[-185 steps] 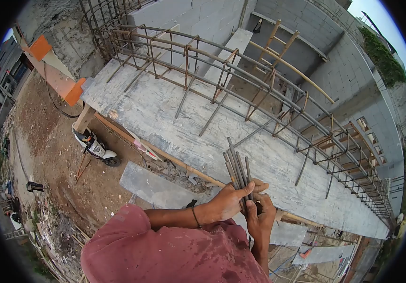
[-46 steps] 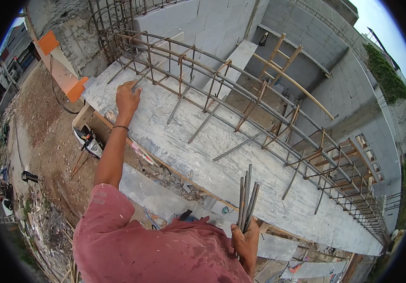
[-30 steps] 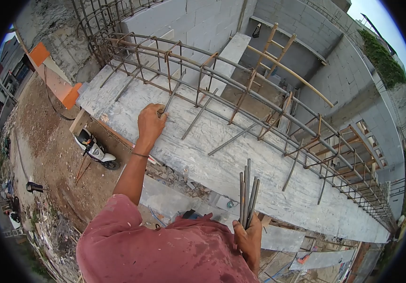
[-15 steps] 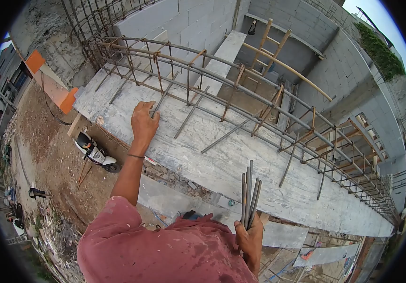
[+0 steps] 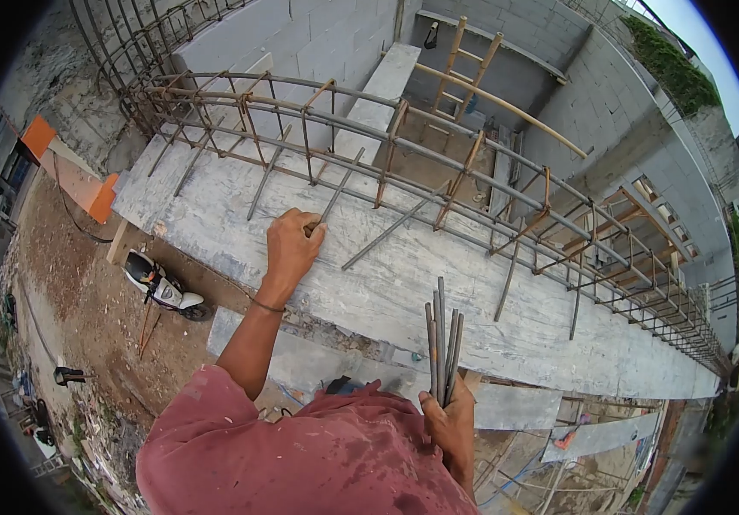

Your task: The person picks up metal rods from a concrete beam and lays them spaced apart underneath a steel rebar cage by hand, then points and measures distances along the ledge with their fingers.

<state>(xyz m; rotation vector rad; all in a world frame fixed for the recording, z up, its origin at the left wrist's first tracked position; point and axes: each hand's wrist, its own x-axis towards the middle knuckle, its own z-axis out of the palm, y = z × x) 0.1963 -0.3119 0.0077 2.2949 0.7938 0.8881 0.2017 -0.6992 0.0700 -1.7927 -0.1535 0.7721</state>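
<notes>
While left hand [image 5: 292,245] tight on a single rod [image 5: 343,185], right hand [image 5: 450,419] firm around several loose bars [image 5: 442,343].

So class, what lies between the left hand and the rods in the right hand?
In the head view, the pale board lies between the left hand and the rods, with the near end of one slanting rod jutting in.

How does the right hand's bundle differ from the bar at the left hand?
The bundle is several rods; the bar is single. The right hand holds the bundle apart from the cage; the bar reaches into the cage, its near end in the left hand's grip. Both look straight and grey.
</notes>
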